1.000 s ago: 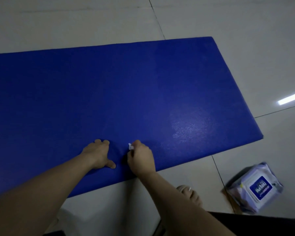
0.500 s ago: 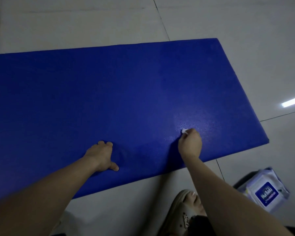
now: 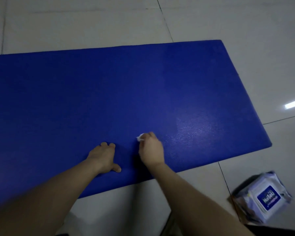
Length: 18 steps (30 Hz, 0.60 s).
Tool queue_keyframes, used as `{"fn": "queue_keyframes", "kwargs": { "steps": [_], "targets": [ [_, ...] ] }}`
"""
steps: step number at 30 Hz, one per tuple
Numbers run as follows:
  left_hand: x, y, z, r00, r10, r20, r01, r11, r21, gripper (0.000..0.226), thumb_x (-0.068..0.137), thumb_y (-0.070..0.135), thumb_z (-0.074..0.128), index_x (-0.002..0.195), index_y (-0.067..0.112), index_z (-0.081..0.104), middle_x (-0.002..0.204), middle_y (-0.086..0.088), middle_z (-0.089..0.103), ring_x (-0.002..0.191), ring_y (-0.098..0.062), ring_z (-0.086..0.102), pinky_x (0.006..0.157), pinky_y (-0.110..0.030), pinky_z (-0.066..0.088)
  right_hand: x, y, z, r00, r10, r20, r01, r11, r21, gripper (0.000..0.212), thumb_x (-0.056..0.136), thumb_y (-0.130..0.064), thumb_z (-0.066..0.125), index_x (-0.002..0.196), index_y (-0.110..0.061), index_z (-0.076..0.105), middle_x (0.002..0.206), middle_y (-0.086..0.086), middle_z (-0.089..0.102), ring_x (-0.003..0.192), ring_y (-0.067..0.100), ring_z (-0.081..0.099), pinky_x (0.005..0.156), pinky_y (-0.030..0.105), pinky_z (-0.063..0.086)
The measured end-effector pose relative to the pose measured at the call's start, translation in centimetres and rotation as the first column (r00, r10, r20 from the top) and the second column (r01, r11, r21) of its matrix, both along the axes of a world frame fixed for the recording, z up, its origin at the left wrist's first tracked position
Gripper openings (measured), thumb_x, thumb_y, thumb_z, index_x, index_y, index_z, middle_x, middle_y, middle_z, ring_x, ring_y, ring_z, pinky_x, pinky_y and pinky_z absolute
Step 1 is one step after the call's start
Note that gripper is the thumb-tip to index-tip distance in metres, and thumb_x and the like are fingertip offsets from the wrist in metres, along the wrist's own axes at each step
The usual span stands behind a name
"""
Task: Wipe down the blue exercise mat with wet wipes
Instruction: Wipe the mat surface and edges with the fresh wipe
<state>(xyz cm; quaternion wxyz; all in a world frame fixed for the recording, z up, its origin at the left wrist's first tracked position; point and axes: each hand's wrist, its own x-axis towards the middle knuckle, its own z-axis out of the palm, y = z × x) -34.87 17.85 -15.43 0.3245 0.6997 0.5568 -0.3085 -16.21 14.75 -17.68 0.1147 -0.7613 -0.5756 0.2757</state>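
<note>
We're pinning the blue exercise mat (image 3: 109, 91), flat on the floor tiles (image 3: 75, 23), w/ left hand (image 3: 104, 157), fingers tucked, prob. so it's not sliding while right hand (image 3: 151, 149) is pinching a wadded wet wipe (image 3: 140, 137) against it.

A long, flat, deep-blue exercise mat (image 3: 109, 92) is laid out on the floor (image 3: 75, 23), with a faint sheen seen towards its right end. A small crumpled white wet wipe (image 3: 140, 138) is held against it near the front edge, pinched in the right hand (image 3: 151, 150). A soft, blue-labelled pack of wipes (image 3: 264, 200) is set off the mat, near its right front corner.
</note>
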Motion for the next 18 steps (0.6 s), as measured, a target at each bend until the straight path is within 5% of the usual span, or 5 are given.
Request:
{"fn": "queue_keyframes", "kwargs": {
  "steps": [3, 7, 10, 14, 18],
  "targets": [
    [0.2, 0.3, 0.1, 1.000, -0.020, -0.018, 0.019, 0.999, -0.031, 0.104, 0.068, 0.069, 0.079, 0.147, 0.019, 0.034, 0.137, -0.006, 0.043, 0.120, -0.023, 0.050, 0.098, -0.035, 0.049, 6.2, 1.2, 0.8, 0.979, -0.183, 0.095, 0.185, 0.983, -0.010, 0.022, 0.099, -0.019, 0.051, 0.111, -0.017, 0.069, 0.121, 0.003, 0.052, 0.086, 0.032, 0.067, 0.080, 0.038, 0.051],
    [0.8, 2.5, 1.2, 0.981, -0.176, -0.076, 0.169, 0.982, -0.085, 0.061, 0.072, 0.064, 0.079, 0.110, 0.023, 0.054, 0.102, 0.006, 0.056, 0.094, -0.015, 0.057, 0.087, -0.033, 0.053, 14.2, 1.8, 1.1, 0.899, -0.382, 0.215, 0.395, 0.918, -0.023, 0.017, 0.097, -0.018, 0.057, 0.108, -0.013, 0.069, 0.123, 0.007, 0.044, 0.071, 0.028, 0.052, 0.070, 0.034, 0.042],
    [0.3, 5.7, 2.5, 0.965, -0.233, -0.122, 0.240, 0.970, 0.047, 0.054, 0.073, 0.064, 0.078, 0.096, 0.024, 0.051, 0.089, 0.007, 0.054, 0.086, -0.015, 0.057, 0.078, -0.032, 0.053, 15.0, 2.8, 1.0, 0.863, -0.452, 0.225, 0.471, 0.881, -0.040, 0.020, 0.100, -0.022, 0.055, 0.106, -0.007, 0.068, 0.120, 0.012, 0.049, 0.072, 0.028, 0.049, 0.070, 0.033, 0.039],
    [-1.4, 9.0, 2.6, 0.983, -0.154, -0.105, 0.165, 0.981, 0.102, 0.072, 0.063, 0.068, 0.083, 0.102, 0.026, 0.039, 0.102, 0.006, 0.045, 0.097, -0.016, 0.047, 0.080, -0.032, 0.048, 9.0, 3.6, 0.9, 0.893, -0.436, 0.109, 0.438, 0.899, 0.005, 0.025, 0.100, -0.023, 0.051, 0.097, -0.003, 0.064, 0.109, 0.016, 0.054, 0.079, 0.035, 0.058, 0.076, 0.040, 0.047],
    [-1.7, 9.3, 2.1, 0.994, -0.098, -0.053, 0.101, 0.993, 0.054, 0.085, 0.061, 0.064, 0.087, 0.121, 0.022, 0.045, 0.107, 0.005, 0.039, 0.099, -0.016, 0.041, 0.084, -0.032, 0.047, 2.1, 3.2, 0.9, 0.973, -0.232, 0.016, 0.232, 0.973, 0.005, 0.023, 0.098, -0.026, 0.053, 0.101, -0.010, 0.069, 0.109, 0.011, 0.055, 0.083, 0.035, 0.062, 0.077, 0.038, 0.048]
  ]
}}
